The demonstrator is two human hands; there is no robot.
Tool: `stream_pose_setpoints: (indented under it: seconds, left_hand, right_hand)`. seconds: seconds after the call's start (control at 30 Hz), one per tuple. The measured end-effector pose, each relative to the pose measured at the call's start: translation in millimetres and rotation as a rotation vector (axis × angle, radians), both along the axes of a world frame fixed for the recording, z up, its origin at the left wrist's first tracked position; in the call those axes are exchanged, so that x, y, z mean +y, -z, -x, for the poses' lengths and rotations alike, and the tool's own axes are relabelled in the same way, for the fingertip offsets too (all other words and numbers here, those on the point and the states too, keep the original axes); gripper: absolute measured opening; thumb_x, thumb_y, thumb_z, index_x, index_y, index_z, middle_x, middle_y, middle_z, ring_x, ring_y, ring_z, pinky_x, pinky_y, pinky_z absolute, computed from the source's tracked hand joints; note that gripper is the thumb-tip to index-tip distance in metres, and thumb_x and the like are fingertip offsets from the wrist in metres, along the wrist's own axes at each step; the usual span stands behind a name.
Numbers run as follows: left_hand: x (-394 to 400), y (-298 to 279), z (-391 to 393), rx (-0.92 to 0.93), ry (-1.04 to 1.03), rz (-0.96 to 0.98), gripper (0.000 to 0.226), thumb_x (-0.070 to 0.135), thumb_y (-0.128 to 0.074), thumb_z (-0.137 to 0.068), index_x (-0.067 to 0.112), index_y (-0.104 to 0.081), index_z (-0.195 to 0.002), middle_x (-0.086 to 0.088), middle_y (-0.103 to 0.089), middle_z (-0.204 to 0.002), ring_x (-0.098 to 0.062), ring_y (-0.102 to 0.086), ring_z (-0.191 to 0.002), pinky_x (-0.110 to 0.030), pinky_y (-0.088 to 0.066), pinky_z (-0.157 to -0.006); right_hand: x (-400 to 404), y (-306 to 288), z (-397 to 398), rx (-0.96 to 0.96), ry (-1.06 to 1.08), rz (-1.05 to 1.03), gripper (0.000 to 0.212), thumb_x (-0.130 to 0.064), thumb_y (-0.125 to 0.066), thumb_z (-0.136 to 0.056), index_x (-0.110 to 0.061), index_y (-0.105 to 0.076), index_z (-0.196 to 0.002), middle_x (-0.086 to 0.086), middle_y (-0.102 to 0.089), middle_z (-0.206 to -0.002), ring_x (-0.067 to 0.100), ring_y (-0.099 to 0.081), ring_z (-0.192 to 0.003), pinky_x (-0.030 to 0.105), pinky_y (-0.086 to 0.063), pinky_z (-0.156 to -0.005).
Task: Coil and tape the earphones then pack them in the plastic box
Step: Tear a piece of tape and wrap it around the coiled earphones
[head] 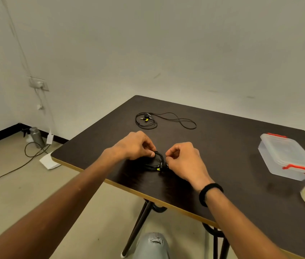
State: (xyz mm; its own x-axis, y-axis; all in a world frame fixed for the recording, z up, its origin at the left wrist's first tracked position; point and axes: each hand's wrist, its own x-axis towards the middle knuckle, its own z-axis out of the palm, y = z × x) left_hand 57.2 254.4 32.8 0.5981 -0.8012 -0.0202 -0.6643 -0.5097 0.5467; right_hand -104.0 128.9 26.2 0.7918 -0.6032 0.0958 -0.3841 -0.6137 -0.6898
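Our left hand (134,145) pinches the coiled earphones (156,162) while our right hand (183,161) grips the loose end (loops flat, we judge) before taping.

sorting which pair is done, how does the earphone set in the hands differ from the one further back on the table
The held earphones are gathered into a tight coil; the far earphones lie partly loose, one long loop trailing right. The held earphones are pinched by the left hand and right hand; the far earphones lie untouched. Both are black with a yellow-green tag.
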Motion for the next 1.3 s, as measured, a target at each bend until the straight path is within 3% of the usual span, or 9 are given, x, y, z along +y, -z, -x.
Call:
stream_pose_setpoints:
  seconds: [0.1, 0.2, 0.27, 0.53, 0.7, 0.9, 1.03, 1.17, 1.3]
  left_hand:
    - [0.9, -3.2, -2.9, -0.006, 0.016, -0.005, 0.022, 0.033, -0.080, -0.091, 0.028, -0.080, -0.112, 0.015, -0.072, -0.090, 0.003, -0.064, -0.083, -0.010, -0.044, -0.070]
    - [4.5, -6.0, -1.0, 0.016, 0.023, 0.029, 0.020, 0.031, -0.072, -0.097, 0.030, -0.078, -0.116, 0.006, -0.077, -0.110, -0.006, -0.069, -0.100, -0.025, -0.055, -0.092]
    - [8.6, -6.6, 1.5, 0.022, 0.002, 0.078, 0.020, 0.030, -0.066, -0.101, 0.031, -0.077, -0.119, 0.005, -0.076, -0.116, -0.008, -0.069, -0.103, -0.030, -0.055, -0.097]
    - [7.3, -8.6, 29.4, -0.100, -0.207, 0.378, 0.019, 0.031, -0.068, -0.099, 0.027, -0.077, -0.116, 0.008, -0.075, -0.103, 0.001, -0.065, -0.086, -0.005, -0.042, -0.067]
    - [-33.3, -13.2, 90.8, -0.217, 0.004, 0.448, 0.020, 0.027, -0.068, -0.099, 0.023, -0.076, -0.116, 0.011, -0.072, -0.098, 0.001, -0.064, -0.088, -0.002, -0.042, -0.076]
    - [-101.1, -10.8, 161.7, -0.123, 0.208, 0.470, 0.020, 0.025, -0.066, -0.100, 0.023, -0.077, -0.117, 0.009, -0.076, -0.103, 0.005, -0.066, -0.087, 0.002, -0.044, -0.075]
    - [-140.1, -6.8, 206.5, -0.020, 0.274, 0.464, 0.022, 0.025, -0.065, -0.102, 0.023, -0.075, -0.121, 0.009, -0.077, -0.106, -0.003, -0.070, -0.096, -0.015, -0.054, -0.089]
    - [-172.4, 3.6, 245.1, 0.077, 0.289, 0.321, 0.035, 0.033, -0.076, -0.094, 0.023, -0.072, -0.127, 0.007, -0.075, -0.102, -0.003, -0.068, -0.088, -0.029, -0.058, -0.095]
    - [-197.9, 15.9, 269.9, 0.110, 0.288, 0.191, 0.067, 0.046, -0.087, -0.079, 0.022, -0.064, -0.138, 0.007, -0.068, -0.104, -0.007, -0.066, -0.086, -0.028, -0.057, -0.089]
  right_hand:
    - [-1.1, 1.1, -2.6, -0.014, -0.011, 0.021, 0.005, -0.026, -0.074, -0.094, -0.027, -0.076, -0.089, -0.009, -0.073, -0.085, 0.006, -0.069, -0.081, 0.025, -0.059, -0.068]
    - [-4.0, 4.6, -1.9, -0.054, -0.020, -0.018, 0.009, -0.029, -0.072, -0.097, -0.028, -0.076, -0.089, -0.014, -0.072, -0.084, 0.000, -0.066, -0.081, 0.014, -0.046, -0.059]
    - [-7.0, 5.3, 0.4, -0.098, -0.005, -0.044, 0.011, -0.032, -0.071, -0.098, -0.030, -0.075, -0.088, -0.018, -0.069, -0.082, -0.006, -0.063, -0.078, 0.009, -0.039, -0.056]
    - [-26.5, 0.8, 26.5, -0.189, 0.045, -0.102, 0.014, -0.039, -0.076, -0.093, -0.032, -0.074, -0.081, -0.018, -0.072, -0.079, -0.008, -0.066, -0.076, 0.013, -0.043, -0.058]
    - [-45.0, -9.0, 68.3, -0.197, 0.076, -0.051, 0.014, -0.039, -0.076, -0.093, -0.029, -0.077, -0.083, -0.016, -0.074, -0.078, -0.001, -0.069, -0.076, 0.018, -0.049, -0.062]
    - [-74.1, -19.3, 132.8, -0.174, 0.146, 0.019, 0.016, -0.035, -0.072, -0.096, -0.024, -0.077, -0.085, -0.005, -0.075, -0.080, 0.011, -0.071, -0.080, 0.033, -0.059, -0.072]
    - [-102.8, -24.3, 191.2, -0.176, 0.227, 0.111, 0.009, -0.027, -0.075, -0.094, -0.019, -0.079, -0.093, -0.006, -0.076, -0.086, 0.005, -0.070, -0.081, 0.018, -0.056, -0.071]
    - [-138.7, -36.7, 253.1, -0.173, 0.388, 0.235, 0.008, -0.017, -0.075, -0.091, -0.017, -0.080, -0.098, -0.007, -0.076, -0.094, -0.001, -0.066, -0.076, 0.002, -0.048, -0.067]
    - [-168.4, -37.6, 301.9, 0.000, 0.417, 0.283, 0.025, -0.026, -0.082, -0.090, -0.021, -0.074, -0.113, -0.006, -0.073, -0.104, 0.007, -0.067, -0.089, 0.011, -0.045, -0.071]
